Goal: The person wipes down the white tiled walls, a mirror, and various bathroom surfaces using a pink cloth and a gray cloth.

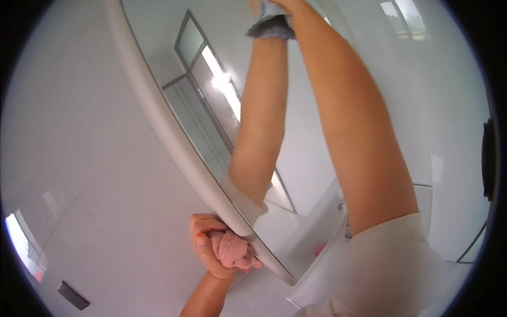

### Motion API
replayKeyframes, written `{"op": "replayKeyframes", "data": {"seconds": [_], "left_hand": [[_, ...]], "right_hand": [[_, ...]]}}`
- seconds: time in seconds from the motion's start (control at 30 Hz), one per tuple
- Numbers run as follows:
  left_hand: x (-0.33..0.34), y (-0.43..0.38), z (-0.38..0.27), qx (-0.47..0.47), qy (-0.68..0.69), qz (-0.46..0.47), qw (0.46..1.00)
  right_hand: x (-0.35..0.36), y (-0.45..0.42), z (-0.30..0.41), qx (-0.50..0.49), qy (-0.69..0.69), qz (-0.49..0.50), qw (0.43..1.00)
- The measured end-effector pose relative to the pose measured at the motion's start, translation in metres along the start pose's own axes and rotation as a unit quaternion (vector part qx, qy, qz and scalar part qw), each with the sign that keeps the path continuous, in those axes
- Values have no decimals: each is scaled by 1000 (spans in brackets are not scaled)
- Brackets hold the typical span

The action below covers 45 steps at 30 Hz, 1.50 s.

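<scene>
A large wall mirror point(309, 119) with a pale rounded frame point(166, 123) slants across the view. At the lower end of the frame, my left hand point(208, 245) grips a bunched pink terry cloth point(231, 249), which touches the frame edge. My right arm reaches up to the top of the picture, where my right hand point(287, 4) presses a grey-blue cloth point(271, 25) to the glass. Most of that hand is cut off by the picture's edge. The mirror reflects the arm and the cloth.
Glossy white tiled wall point(87, 158) surrounds the mirror. A dark rectangular fitting point(73, 295) is at the lower left. A white bathtub point(317, 222) with a metal tap point(347, 230) and something pink point(320, 249) shows at lower centre. A dark object point(488, 158) stands at the right edge.
</scene>
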State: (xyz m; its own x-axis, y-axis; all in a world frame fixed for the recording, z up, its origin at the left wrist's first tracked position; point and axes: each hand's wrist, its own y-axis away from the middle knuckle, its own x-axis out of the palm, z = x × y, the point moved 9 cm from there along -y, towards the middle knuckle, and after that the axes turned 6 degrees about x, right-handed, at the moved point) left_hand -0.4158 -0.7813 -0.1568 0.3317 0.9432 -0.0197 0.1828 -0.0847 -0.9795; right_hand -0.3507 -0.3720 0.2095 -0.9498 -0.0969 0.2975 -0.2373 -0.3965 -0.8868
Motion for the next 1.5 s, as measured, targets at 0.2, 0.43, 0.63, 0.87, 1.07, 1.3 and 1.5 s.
{"op": "replayKeyframes", "data": {"seconds": [0.2,0.43,0.63,0.87,1.07,1.3,1.5], "left_hand": [[-2,-3,12,-22,129,-51,990],[0,-5,-4,65,43,-13,997],[12,-4,1,14,78,-16,997],[-5,6,18,60,-45,-24,997],[-26,3,43,-13,216,-22,976],[-52,17,31,131,-134,-109,976],[-60,20,38,110,-31,-101,988]], "right_hand": [[-68,47,-171,44,-78,-43,995],[-114,216,-224,121,-69,-32,990],[-108,290,14,-80,-45,49,995],[-123,416,170,-179,-171,170,954],[-117,341,48,-66,-30,2,997],[-147,335,-179,140,32,-50,988],[-175,414,-253,290,1,-59,955]]}}
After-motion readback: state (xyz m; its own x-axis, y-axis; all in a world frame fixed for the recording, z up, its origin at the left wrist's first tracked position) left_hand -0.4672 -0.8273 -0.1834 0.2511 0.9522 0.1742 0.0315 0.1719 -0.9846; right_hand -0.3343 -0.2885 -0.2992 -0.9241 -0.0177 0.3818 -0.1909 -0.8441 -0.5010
